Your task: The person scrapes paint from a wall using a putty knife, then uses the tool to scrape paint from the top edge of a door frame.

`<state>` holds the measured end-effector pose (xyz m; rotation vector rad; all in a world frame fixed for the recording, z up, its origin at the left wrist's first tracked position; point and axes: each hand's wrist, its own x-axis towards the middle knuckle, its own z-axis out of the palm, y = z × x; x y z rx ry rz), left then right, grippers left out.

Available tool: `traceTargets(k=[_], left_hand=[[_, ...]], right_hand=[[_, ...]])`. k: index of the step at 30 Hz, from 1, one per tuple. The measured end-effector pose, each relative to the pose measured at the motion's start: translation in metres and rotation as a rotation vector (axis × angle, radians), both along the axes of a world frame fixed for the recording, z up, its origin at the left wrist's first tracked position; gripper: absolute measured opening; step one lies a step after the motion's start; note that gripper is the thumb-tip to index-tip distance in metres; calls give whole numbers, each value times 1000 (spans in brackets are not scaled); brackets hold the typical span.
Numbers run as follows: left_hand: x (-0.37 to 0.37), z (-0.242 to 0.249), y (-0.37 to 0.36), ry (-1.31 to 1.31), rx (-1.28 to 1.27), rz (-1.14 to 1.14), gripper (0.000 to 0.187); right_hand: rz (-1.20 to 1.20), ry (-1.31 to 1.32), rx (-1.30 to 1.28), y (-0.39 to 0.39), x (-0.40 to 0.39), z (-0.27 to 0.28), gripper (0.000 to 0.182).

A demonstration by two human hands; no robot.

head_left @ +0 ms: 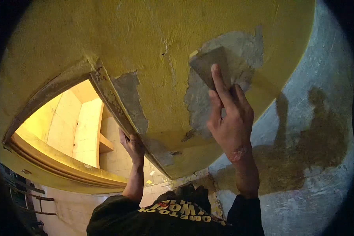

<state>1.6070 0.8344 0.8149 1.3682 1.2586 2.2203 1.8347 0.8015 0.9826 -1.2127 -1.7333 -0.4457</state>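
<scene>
My right hand [232,122] holds a wide, flat putty knife [207,67], with the index finger stretched along its blade. The handle is hidden in the hand. The blade lies against or very close to the yellow wall [157,55], over a bare grey patch [243,45] with ragged paint edges. A bit of yellow sticks at one blade corner. My left hand [133,146] is closed around the edge of the door frame [113,100], lower and to the left. Beside the frame is another bare grey strip [130,94].
Through the doorway shows a lit, tiled room [86,129]. A light blue wall [322,137] meets the yellow one at right and carries shadows. Small paint flakes [149,181] lie on the floor. A ladder-like rack [39,198] stands at the lower left.
</scene>
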Motion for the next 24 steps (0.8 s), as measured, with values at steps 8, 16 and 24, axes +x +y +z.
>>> traceTargets(k=[8, 16, 24], left_hand=[[-7, -1, -3, -19, -41, -61, 74], [-9, -7, -6, 13, -14, -27, 74], [-10, -8, -2, 40, 11, -74, 67]], right_hand=[[84, 89, 73, 2, -9, -3, 50], [22, 48, 1, -6, -8, 1, 47], [-7, 22, -45, -4, -12, -7, 48]])
